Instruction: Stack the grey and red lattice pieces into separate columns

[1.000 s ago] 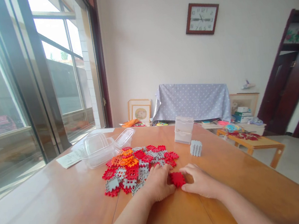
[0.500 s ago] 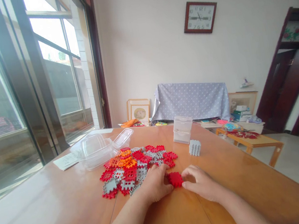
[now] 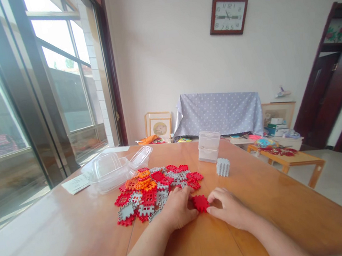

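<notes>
A red square building tile with notched edges (image 3: pixel 201 203) lies low over the table between my hands. My left hand (image 3: pixel 179 207) is curled at its left side, thumb and fingertips against the edge. From the right, my right hand (image 3: pixel 228 208) pinches the opposite edge between thumb and bent fingers. Whether several tiles are stacked under the top one cannot be made out. A heap of red, grey and orange tiles (image 3: pixel 147 184) spreads beyond and left of my left hand, which hides part of it. A grey block of notched tiles (image 3: pixel 223 167) stands farther back on the right.
Behind the grey block stands a clear plastic box (image 3: pixel 209 147). Clear plastic containers (image 3: pixel 110 173) and a paper sheet (image 3: pixel 76 184) lie at the back left of the wooden table (image 3: pixel 199 250). A low side table (image 3: pixel 291 160) stands beyond its right edge.
The red tile and both hands stay in nearly the same place. My right thumb has shifted slightly left against the tile, and the camera view has turned a little.
</notes>
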